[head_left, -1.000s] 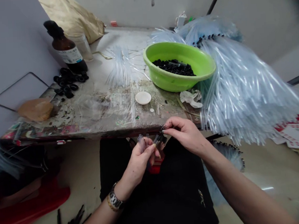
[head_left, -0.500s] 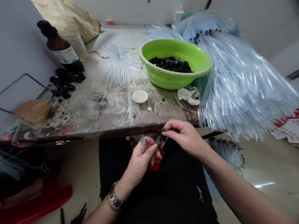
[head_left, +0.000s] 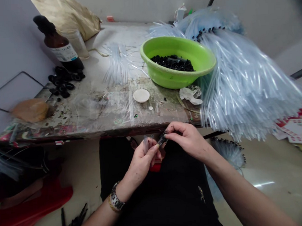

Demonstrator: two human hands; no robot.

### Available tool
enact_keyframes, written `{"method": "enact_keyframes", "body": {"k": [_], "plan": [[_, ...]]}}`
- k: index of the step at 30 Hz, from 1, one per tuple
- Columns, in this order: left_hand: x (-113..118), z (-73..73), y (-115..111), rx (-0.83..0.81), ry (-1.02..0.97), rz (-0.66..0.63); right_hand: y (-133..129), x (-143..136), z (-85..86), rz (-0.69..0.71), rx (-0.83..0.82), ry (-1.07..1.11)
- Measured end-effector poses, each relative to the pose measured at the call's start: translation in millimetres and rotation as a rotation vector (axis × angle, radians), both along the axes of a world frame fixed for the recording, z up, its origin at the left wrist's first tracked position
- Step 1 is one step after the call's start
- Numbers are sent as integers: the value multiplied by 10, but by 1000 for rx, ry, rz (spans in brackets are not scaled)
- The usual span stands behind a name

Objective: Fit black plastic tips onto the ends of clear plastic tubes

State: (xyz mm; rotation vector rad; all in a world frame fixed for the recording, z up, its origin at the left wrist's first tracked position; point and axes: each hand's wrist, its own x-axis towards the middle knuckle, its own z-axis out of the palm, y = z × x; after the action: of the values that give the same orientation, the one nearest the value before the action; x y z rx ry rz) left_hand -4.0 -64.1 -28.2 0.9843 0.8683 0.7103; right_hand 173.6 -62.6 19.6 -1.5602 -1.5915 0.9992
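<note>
Clear tubes stand up between the closed fingers of my left hand, above my lap. Its thumb and finger also pinch a small dark piece. My right hand grips the upper end of that piece between thumb and fingertips; its exact shape is too small to tell. Both hands are just below the table's front edge, close together. Past them on the table are a small white dish and a green basin holding many small black parts.
Large bundle of clear tubes overhangs the table's right side. Brown bottle, black caps and a round wooden piece sit at left. A person's dark clothing and a red stool show at lower left.
The view has shifted slightly, so the table's things appear a little higher. Both hands keep nearly the same pose and hold.
</note>
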Motion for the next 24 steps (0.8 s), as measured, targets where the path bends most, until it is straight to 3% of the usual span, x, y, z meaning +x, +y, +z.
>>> {"method": "enact_keyframes", "body": {"k": [14, 24], "plan": [[-18, -63, -13, 32, 123, -43, -71, 1, -14, 69, 3, -108], [-17, -43, -21, 46, 159, -36, -127, -18, -159, -9, -89, 66]]}}
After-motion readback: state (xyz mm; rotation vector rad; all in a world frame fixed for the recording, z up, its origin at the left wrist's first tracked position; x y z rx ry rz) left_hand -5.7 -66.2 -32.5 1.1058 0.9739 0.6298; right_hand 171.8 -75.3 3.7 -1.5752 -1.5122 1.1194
